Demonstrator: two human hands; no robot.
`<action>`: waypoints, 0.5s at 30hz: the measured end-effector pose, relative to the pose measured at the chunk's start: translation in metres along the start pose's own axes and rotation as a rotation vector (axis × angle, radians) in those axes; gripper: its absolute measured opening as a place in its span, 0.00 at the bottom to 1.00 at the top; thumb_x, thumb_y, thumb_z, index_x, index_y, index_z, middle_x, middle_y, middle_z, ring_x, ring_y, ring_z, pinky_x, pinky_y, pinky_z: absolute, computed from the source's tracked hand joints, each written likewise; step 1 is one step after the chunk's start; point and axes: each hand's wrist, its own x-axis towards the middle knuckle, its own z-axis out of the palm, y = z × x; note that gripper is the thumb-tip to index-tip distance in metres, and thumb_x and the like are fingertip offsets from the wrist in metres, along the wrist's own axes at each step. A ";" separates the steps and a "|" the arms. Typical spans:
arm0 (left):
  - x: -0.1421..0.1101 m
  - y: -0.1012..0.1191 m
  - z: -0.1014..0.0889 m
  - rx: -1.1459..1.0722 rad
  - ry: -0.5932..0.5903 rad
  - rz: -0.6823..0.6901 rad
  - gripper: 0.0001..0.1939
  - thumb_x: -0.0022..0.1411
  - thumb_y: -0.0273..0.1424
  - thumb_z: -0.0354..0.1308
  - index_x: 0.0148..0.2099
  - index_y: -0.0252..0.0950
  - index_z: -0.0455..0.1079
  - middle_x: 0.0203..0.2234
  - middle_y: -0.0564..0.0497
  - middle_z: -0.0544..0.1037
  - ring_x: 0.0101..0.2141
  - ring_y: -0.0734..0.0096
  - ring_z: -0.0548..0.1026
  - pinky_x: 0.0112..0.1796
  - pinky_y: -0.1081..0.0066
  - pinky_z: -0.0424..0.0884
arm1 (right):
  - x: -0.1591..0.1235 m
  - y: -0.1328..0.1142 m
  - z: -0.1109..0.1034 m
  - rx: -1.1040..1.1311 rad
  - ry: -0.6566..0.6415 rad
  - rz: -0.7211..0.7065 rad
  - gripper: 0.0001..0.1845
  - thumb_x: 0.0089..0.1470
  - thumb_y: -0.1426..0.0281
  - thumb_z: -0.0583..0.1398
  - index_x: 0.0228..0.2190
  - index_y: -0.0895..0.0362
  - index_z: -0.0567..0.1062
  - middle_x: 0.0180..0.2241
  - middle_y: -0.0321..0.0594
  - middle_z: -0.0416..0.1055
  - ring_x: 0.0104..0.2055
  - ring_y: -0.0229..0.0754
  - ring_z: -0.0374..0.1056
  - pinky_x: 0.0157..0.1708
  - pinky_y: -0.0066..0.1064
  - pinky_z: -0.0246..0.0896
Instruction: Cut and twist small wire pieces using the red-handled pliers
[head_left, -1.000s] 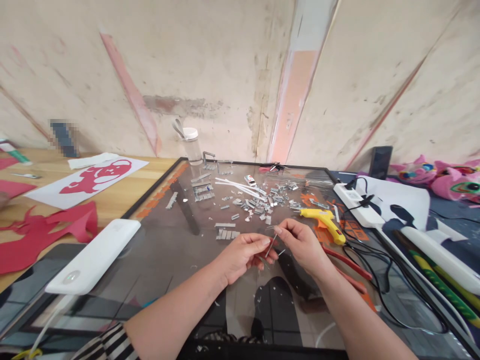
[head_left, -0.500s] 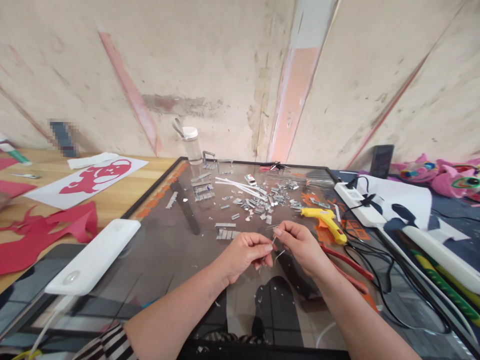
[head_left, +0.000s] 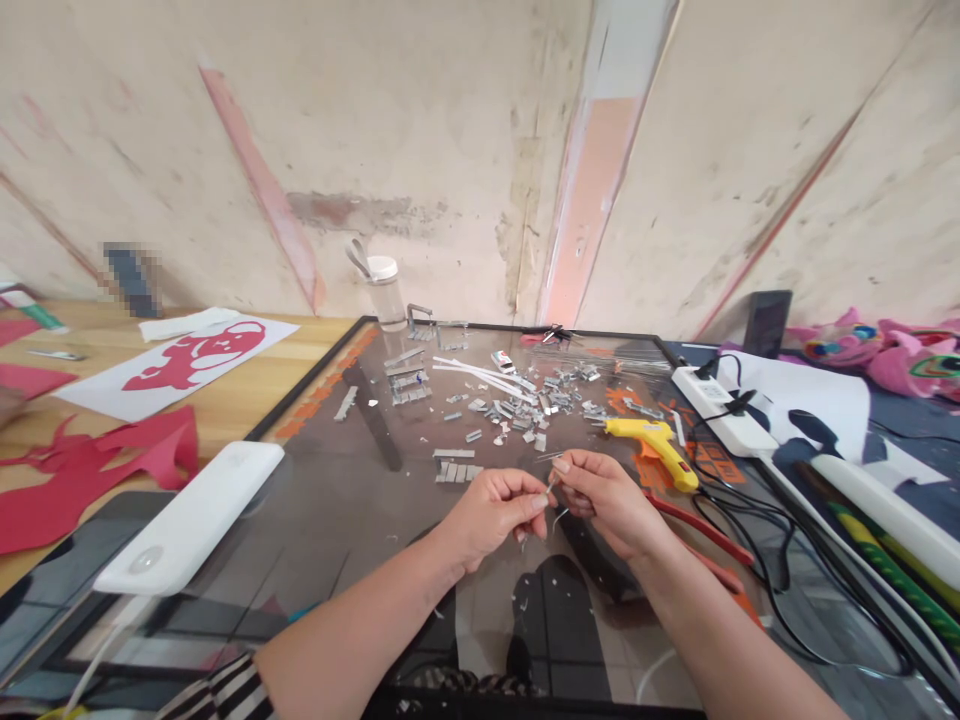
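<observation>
My left hand [head_left: 501,515] and my right hand [head_left: 600,495] meet over the dark glass tabletop [head_left: 315,530]. Both are closed in a pinch on a small thin grey strip [head_left: 551,490] that spans the gap between the fingertips. A fine pale strand [head_left: 560,516] hangs just below them. Fingers cover most of what is held. Just beyond my left hand lie small grey assembled pieces [head_left: 457,471]. Red-handled pliers [head_left: 701,540] lie partly behind my right forearm, with a yellow glue gun [head_left: 651,440] farther off.
A heap of small grey pieces [head_left: 517,410] and white sticks [head_left: 480,372] lies mid-table. A clear bottle [head_left: 386,295] stands by the wall. To the right are a white power strip [head_left: 724,410] and black cables; to the left, a white power bank [head_left: 195,515] and red cutouts [head_left: 142,465].
My hands stay together in nearly the same pinch, with only a slight shift of the fingers. The whole view has moved slightly.
</observation>
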 end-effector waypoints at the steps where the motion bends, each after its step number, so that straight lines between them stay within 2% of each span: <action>1: 0.000 0.000 0.000 0.001 0.003 0.002 0.13 0.51 0.37 0.60 0.31 0.31 0.71 0.15 0.52 0.72 0.16 0.81 0.62 0.20 0.78 0.56 | 0.000 0.000 0.001 0.008 0.004 -0.002 0.17 0.41 0.58 0.63 0.18 0.59 0.67 0.12 0.28 0.55 0.15 0.27 0.41 0.17 0.25 0.31; 8: 0.000 0.001 0.001 -0.008 0.004 -0.007 0.12 0.51 0.37 0.59 0.31 0.30 0.71 0.15 0.52 0.72 0.16 0.81 0.62 0.20 0.78 0.57 | -0.001 -0.001 0.001 0.036 0.019 -0.003 0.17 0.40 0.59 0.64 0.18 0.60 0.69 0.12 0.27 0.54 0.15 0.27 0.41 0.16 0.24 0.32; 12: 0.002 0.002 0.000 -0.070 0.043 -0.048 0.13 0.50 0.37 0.60 0.32 0.30 0.71 0.16 0.53 0.71 0.16 0.82 0.62 0.20 0.78 0.57 | 0.001 -0.005 -0.008 0.123 0.048 -0.016 0.16 0.43 0.58 0.62 0.25 0.60 0.73 0.19 0.31 0.60 0.16 0.27 0.48 0.16 0.23 0.37; 15: 0.001 0.002 0.001 -0.125 0.063 -0.051 0.13 0.50 0.37 0.61 0.33 0.30 0.71 0.17 0.52 0.72 0.17 0.82 0.63 0.19 0.79 0.57 | 0.000 -0.008 -0.013 0.096 0.088 -0.070 0.15 0.44 0.60 0.63 0.30 0.59 0.75 0.23 0.33 0.64 0.18 0.27 0.51 0.16 0.23 0.41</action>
